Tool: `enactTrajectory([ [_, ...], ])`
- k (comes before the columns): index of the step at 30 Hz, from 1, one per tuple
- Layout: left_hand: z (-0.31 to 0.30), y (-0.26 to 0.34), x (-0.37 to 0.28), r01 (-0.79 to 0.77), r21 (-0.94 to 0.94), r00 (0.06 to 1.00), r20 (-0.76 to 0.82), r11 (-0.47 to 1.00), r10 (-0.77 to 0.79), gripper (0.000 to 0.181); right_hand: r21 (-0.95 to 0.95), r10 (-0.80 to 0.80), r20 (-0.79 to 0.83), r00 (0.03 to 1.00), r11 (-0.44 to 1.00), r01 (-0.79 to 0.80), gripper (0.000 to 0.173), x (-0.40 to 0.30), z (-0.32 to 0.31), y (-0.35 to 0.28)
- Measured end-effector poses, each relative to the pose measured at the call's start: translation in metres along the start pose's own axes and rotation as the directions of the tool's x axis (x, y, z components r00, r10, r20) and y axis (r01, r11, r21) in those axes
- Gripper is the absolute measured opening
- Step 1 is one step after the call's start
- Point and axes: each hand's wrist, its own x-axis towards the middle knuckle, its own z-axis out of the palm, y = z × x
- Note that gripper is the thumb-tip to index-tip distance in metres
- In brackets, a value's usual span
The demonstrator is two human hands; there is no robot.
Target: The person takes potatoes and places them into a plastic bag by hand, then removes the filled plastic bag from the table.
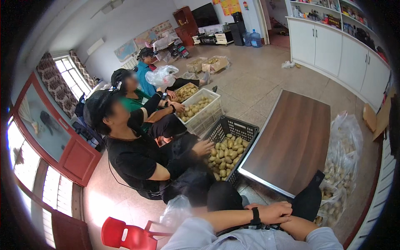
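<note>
My forearms are crossed low over my lap. My left hand [275, 213], with a black band at the wrist, lies curled on my right wrist. Of my right hand [250, 206], only some fingers show beneath my left wrist; the rest is covered. Beyond my knees stands a black plastic crate [253, 127] of oval yellow-brown produce [229, 153], potatoes or kiwifruit, I cannot tell which. A co-worker's hand [203, 147] is over its left side. Right of the crate is a low table with a dark wood-grain top [290, 140].
Several co-workers sit in a row at left, by a white plastic crate [204, 120] and boxes of similar produce. Clear plastic bags [343, 150] of produce lie right of the table. A red plastic chair [131, 236] stands at lower left, near a clear bag [176, 211]. White cabinets [325, 47] line the far right.
</note>
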Motion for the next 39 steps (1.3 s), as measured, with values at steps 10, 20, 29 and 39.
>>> enactTrajectory([
  [10,0.002,-0.012,-0.013,0.017,0.029,0.996,-0.091,0.999,-0.014,0.026,-0.008,0.041,0.001,0.999,0.999,-0.041,0.060,-0.042,-0.013,-0.016],
  [20,0.001,-0.007,-0.016,-0.070,-0.101,0.996,-0.053,0.992,0.065,0.017,-0.008,0.074,0.008,0.997,0.997,-0.074,0.060,-0.052,-0.010,-0.017],
  [29,0.013,-0.013,-0.020,0.057,-0.067,0.995,0.086,0.996,-0.052,0.025,0.004,0.080,0.009,0.997,0.997,-0.080,0.060,-0.055,-0.008,-0.019],
  [39,0.017,-0.032,-0.019,0.057,-0.431,0.990,0.141,0.901,0.005,0.027,0.013,0.085,0.007,0.996,0.996,-0.085,0.061,-0.061,-0.008,-0.023],
])
